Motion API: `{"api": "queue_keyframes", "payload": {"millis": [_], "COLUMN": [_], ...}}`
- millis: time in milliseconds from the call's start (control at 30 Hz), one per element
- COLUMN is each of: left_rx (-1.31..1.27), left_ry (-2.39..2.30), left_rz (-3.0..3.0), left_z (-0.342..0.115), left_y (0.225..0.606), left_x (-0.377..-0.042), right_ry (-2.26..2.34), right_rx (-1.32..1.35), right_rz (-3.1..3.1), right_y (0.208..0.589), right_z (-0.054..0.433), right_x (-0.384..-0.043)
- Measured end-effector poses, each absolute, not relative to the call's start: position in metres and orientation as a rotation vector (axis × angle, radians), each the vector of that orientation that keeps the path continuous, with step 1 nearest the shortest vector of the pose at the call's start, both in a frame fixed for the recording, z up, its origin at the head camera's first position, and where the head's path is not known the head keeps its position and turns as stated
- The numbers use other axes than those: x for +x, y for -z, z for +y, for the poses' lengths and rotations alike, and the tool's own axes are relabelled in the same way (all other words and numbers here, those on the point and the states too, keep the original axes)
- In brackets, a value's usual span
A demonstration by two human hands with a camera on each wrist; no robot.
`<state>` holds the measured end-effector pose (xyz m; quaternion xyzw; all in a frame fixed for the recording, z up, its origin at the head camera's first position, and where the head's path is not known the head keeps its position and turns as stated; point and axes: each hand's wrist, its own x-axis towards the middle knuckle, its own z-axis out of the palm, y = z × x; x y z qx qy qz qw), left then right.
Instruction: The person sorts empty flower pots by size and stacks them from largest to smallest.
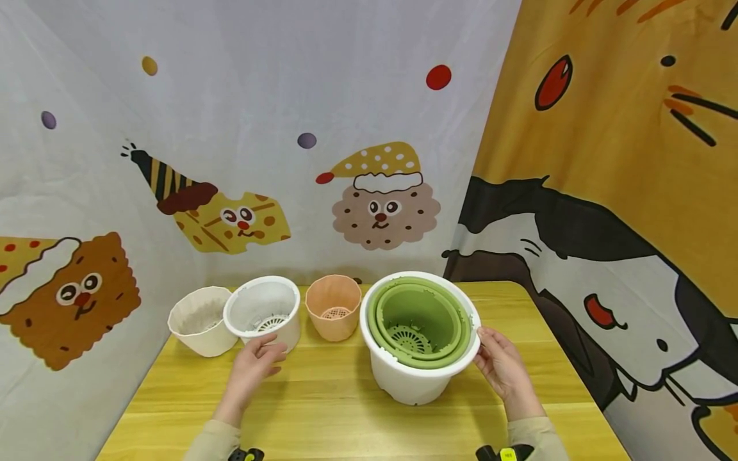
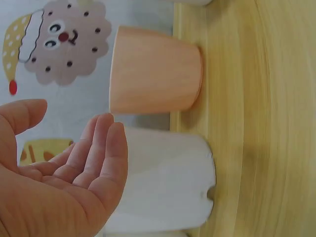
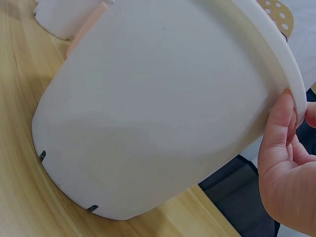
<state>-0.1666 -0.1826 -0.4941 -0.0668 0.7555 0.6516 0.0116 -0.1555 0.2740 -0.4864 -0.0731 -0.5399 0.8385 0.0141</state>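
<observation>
Large white pot (image 1: 409, 384) sits right of centre in the frame, with an outer green pot (image 1: 423, 363) and an inner green pot (image 1: 423, 304) nested in it. Right hand (image 1: 504, 365) pinches its rim on the right side — thumb on one face, fingers under the lip. Left hand (image 1: 254, 368) holds nothing, fingers apart and loosely bent, just in front of the smaller white pot (image 1: 265, 304) at left of centre; can't tell if a fingertip touches it.

Step in hand, my read: positioning the nested set by one rim edge, left hand free near the row. Next move calls for a steady right pinch and, if the big pot is to be lifted, a second grip on its opposite rim — one-sided it would likely tip. Can't tell if its base bears fully on the table.

Rest of the row: cream pot (image 1: 202, 330) far left, beside the smaller white one; peach pot (image 1: 334, 330) mid-frame, between the two white pots.

Surface is a yellowish wood-grain table (image 1: 323, 410) across the lower frame. Pale cartoon-print curtain (image 1: 369, 64) behind, orange animal-print cloth (image 1: 611, 147) at right. Dark wrist straps show at the bottom edge, below both hands.
</observation>
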Motion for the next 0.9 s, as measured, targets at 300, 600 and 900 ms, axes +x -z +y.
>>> {"api": "queue_keyframes", "payload": {"millis": [300,600,900], "left_rx": [-0.395,-0.572,-0.712], "left_ry": [-2.233,-2.369,-2.444], "left_rz": [2.27,2.14,2.096], "left_z": [-0.214,-0.231,-0.235], "left_y": [0.488,0.486,0.487], "left_x": [-0.166,-0.169,-0.177], "right_ry": [-2.609,-2.605,-2.609], "right_rx": [-0.236,-0.225,-0.238], "right_rz": [-1.685,-1.689,-1.684], "right_y": [0.486,0.486,0.487], "right_z": [0.274,0.274,0.274], "right_x": [-0.156,-0.156,-0.156]}}
